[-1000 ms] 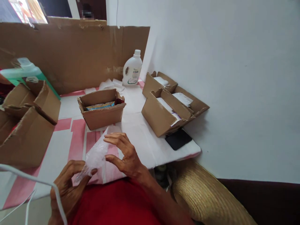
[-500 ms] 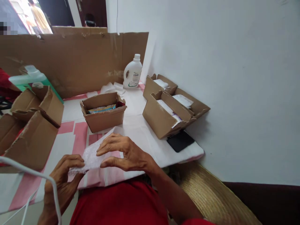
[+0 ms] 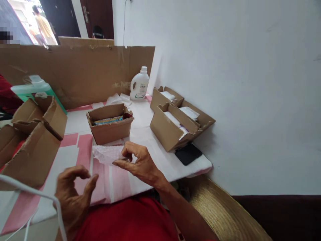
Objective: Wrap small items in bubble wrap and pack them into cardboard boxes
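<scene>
A piece of bubble wrap (image 3: 106,154) hangs from my right hand (image 3: 140,164), pinched between thumb and fingers just above the table's front part. My left hand (image 3: 74,194) is apart from it, lower and to the left, with thumb and fingers curved and a gap between their tips; nothing is in it. Behind the bubble wrap stands a small cardboard box (image 3: 111,132) with colourful packets (image 3: 108,121) inside.
Cardboard boxes (image 3: 173,134) holding white packets lean near the wall, beside a black phone-like slab (image 3: 188,154). More cardboard boxes (image 3: 32,157) and a green jug (image 3: 37,88) stand left. A white bottle (image 3: 139,85) is at the back. A white cable (image 3: 37,190) crosses lower left.
My left hand has let go of the bubble wrap and opened. My right hand has closed on the wrap, which has swung away from the left hand. The view has tilted up slightly.
</scene>
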`<state>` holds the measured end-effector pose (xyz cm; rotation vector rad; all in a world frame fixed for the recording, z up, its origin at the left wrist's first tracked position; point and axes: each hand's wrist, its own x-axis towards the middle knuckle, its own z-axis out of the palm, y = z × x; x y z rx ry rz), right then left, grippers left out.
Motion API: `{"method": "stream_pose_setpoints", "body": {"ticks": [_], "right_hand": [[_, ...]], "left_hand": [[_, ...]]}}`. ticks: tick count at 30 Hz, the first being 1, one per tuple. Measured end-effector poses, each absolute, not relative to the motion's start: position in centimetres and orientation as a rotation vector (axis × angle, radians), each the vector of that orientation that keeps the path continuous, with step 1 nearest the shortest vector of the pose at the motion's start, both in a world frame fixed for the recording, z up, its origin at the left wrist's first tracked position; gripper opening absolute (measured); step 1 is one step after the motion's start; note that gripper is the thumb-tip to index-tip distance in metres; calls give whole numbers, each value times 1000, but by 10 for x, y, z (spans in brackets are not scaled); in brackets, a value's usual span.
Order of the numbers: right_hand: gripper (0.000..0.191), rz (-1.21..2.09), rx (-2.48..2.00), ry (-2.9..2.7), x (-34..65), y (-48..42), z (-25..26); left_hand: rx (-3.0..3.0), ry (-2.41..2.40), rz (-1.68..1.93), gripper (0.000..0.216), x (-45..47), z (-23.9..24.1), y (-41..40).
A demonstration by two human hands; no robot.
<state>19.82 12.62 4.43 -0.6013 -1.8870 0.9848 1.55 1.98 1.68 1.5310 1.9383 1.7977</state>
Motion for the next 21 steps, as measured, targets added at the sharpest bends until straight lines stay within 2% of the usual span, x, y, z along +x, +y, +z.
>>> {"method": "stream_pose_setpoints", "body": {"ticks": [3, 6, 11, 17, 21], "right_hand": [[40, 1001, -545, -1949, 192, 116, 43], [46, 1092, -541, -2023, 192, 110, 41], [39, 1429, -639, -1979, 223, 129, 47], [30, 1232, -829, -1949, 267, 161, 69], [30, 1139, -795, -2048, 255, 182, 97]], "left_hand": [[1479, 1714, 1518, 30, 34, 19, 20], [1215, 1559, 1450, 32, 43, 18, 25], [1241, 1410, 1313, 32, 43, 13, 27], [1309, 1343, 1225, 34, 47, 1, 25], [1312, 1305, 1166, 36, 50, -2, 20]]}}
